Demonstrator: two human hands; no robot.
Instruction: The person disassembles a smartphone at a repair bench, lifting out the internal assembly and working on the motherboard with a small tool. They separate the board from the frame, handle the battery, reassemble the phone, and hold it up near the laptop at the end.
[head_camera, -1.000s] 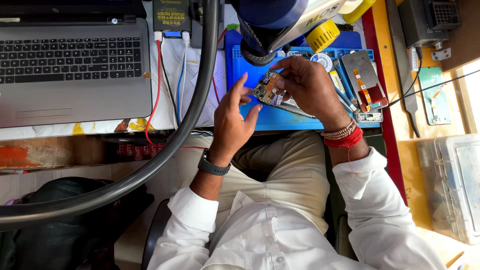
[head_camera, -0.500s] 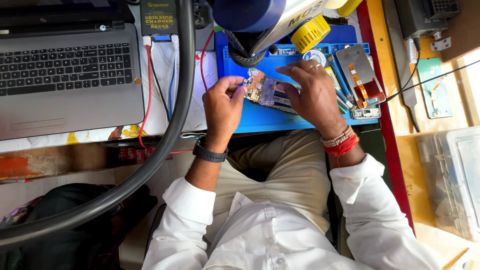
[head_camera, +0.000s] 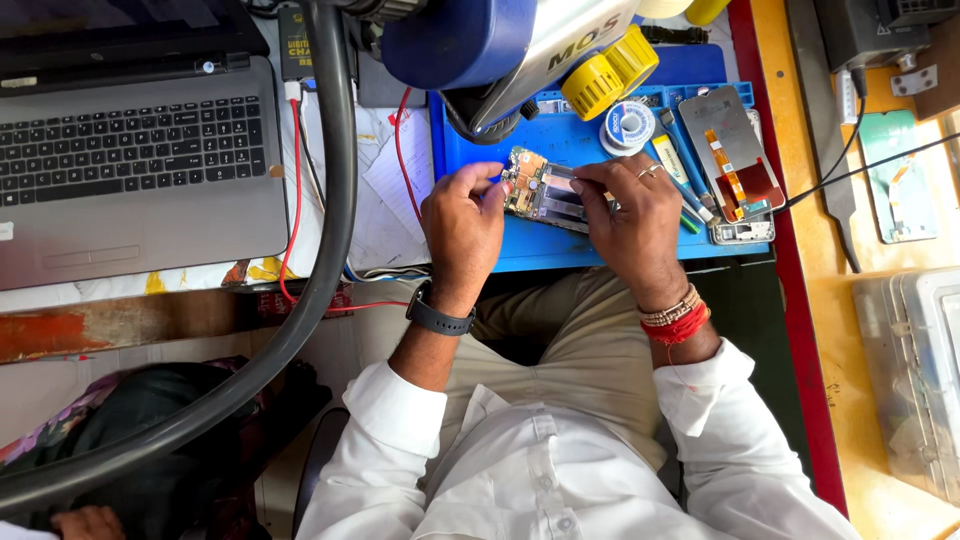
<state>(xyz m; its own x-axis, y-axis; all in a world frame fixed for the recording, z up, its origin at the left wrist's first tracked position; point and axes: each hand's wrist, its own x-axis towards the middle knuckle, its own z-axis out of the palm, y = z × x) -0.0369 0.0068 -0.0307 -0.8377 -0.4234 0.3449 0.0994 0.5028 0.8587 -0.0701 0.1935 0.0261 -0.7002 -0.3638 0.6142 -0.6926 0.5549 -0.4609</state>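
Pinching one opened phone (head_camera: 540, 190) between left hand (head_camera: 462, 222) and right hand (head_camera: 630, 215), one blue mat (head_camera: 470, 160), one laptop (head_camera: 130, 170), two yellow rolls (head_camera: 610, 72)

There is one view only, from a camera on the person's head, looking almost straight down over the chest and lap. It sits close: the white sleeves fill the bottom edge, the table (head_camera: 820, 300) runs across the top. Both hands (head_camera: 465, 225) meet near the frame's upper middle over a blue mat (head_camera: 560, 135), with a laptop (head_camera: 140, 160) at far left.
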